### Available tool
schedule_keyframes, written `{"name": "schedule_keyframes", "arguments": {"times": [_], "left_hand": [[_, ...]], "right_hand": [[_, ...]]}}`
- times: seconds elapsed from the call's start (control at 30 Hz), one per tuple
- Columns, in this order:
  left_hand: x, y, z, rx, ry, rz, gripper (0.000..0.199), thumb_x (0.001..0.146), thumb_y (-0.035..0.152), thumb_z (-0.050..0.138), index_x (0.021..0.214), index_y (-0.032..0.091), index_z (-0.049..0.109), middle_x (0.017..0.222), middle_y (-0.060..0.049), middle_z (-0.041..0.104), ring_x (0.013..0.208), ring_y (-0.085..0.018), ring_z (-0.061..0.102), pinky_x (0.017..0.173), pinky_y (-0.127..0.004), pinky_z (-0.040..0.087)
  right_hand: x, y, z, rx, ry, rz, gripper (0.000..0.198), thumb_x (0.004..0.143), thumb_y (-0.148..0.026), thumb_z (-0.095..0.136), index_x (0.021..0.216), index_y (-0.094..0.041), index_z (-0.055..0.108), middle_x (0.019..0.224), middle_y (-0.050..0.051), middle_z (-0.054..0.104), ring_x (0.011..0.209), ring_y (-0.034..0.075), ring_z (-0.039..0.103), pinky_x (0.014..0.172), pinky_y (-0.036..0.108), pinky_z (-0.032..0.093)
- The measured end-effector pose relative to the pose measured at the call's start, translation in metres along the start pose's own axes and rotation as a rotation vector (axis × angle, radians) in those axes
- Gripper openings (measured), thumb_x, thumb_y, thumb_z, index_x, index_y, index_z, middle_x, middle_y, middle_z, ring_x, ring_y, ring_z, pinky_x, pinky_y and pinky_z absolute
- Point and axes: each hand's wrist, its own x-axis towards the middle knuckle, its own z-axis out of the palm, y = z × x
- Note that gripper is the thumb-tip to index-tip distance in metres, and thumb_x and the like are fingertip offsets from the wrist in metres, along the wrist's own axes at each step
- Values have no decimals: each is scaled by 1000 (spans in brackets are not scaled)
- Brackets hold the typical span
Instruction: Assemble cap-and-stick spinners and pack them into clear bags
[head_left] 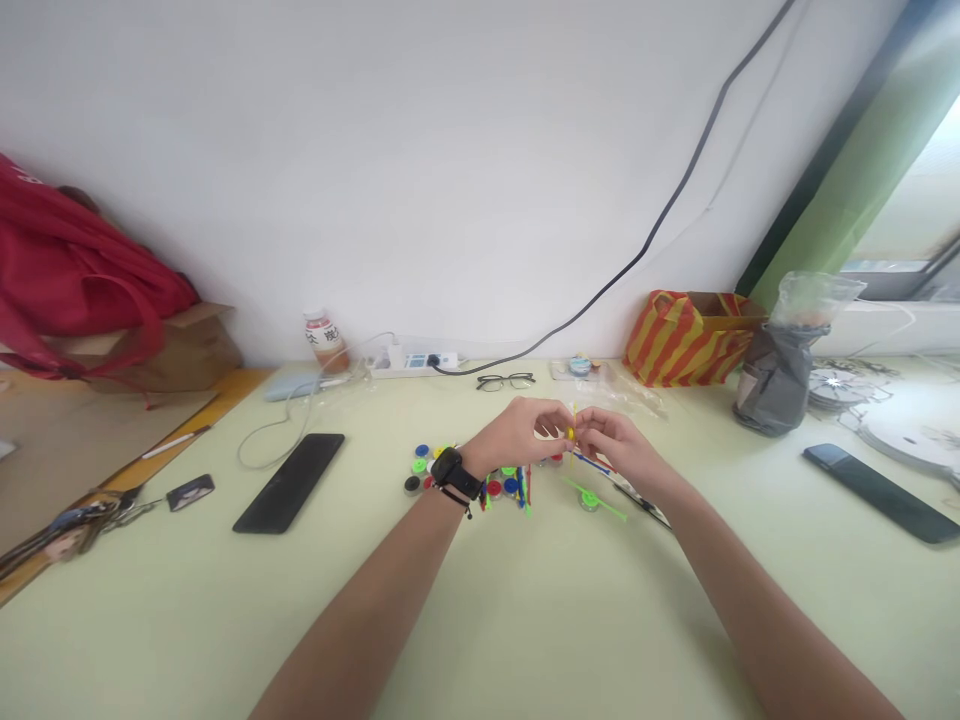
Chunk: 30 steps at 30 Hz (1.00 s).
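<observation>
My left hand (pixel 536 430), with a black watch on its wrist, pinches a small yellow disc (pixel 570 434). From the other side my right hand (pixel 609 436) closes its fingertips on the same piece; a thin yellow strip (pixel 575 412) sticks up there. Below the hands a green disc with a bright green strip (pixel 589 498) lies on the table. Small round pieces in several colours, among them a blue one (pixel 511 487) and a red one (pixel 494 489), lie partly hidden behind my left wrist. Thin coloured strips (pixel 523 490) are beside them, and a blue strip (pixel 592 463) lies under my right hand.
On the pale green table (pixel 525 620) are a black phone (pixel 289 484) at left and another dark phone (pixel 881 492) at right. Glasses (pixel 506 382), a power strip (pixel 412 365), a bottle (pixel 326 343), a striped bag (pixel 682 340) and a grey bag (pixel 774 380) stand toward the wall.
</observation>
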Motion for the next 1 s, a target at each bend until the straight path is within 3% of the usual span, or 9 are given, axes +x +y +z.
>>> {"name": "schedule_keyframes", "arguments": {"times": [0.13,0.27,0.37,0.57,0.7,0.83,0.9,1.0], "left_hand": [[-2,0,4,-27,-20,-2,10,77,15,68,87,16,68,80,-1,70,74,-14,65,71,-26,53],[-5,-1,9,38,-61,-27,8,71,12,65,74,18,60,72,2,63,66,-12,57,58,-23,44],[-7,-1,9,85,-72,-39,11,70,13,64,70,19,55,69,4,60,64,-12,53,56,-24,39],[-8,-2,3,133,-126,-88,13,67,17,71,69,19,58,68,2,62,64,-14,56,58,-25,41],[-8,-7,4,214,-257,-161,10,64,19,78,67,18,68,72,0,69,63,-15,60,56,-25,42],[-8,-14,4,284,-290,-210,12,60,22,84,66,19,73,78,-1,74,62,-16,61,56,-27,42],[-8,-16,2,286,-284,-216,14,61,26,85,67,19,74,76,-1,74,62,-16,62,55,-27,42],[-9,-19,-1,286,-278,-212,20,60,30,88,70,19,75,76,-1,73,61,-15,61,54,-27,41]], "right_hand": [[-1,1,3,-74,-31,9,12,80,-33,53,87,-23,55,72,-2,54,66,15,48,62,28,41],[-5,-3,11,-197,-79,-28,15,83,-31,49,91,-22,59,90,2,64,84,20,56,74,32,46],[-6,-3,14,-251,-93,-31,17,85,-31,50,93,-22,61,93,3,65,88,22,57,76,33,48],[1,15,2,-437,83,-47,25,91,-31,41,98,-23,63,80,0,61,74,20,54,69,31,45],[5,30,-4,-681,122,-61,24,89,-33,52,105,-24,67,91,5,69,79,22,60,70,33,44],[3,28,-8,-739,159,-71,14,87,-36,61,92,-25,67,93,7,71,83,25,61,70,34,42],[-1,22,-13,-745,106,-72,19,88,-41,62,79,-24,64,85,6,70,80,24,60,67,34,42],[-8,12,-20,-663,-182,-6,24,84,-45,69,75,-24,63,75,3,68,69,21,59,62,32,43]]}}
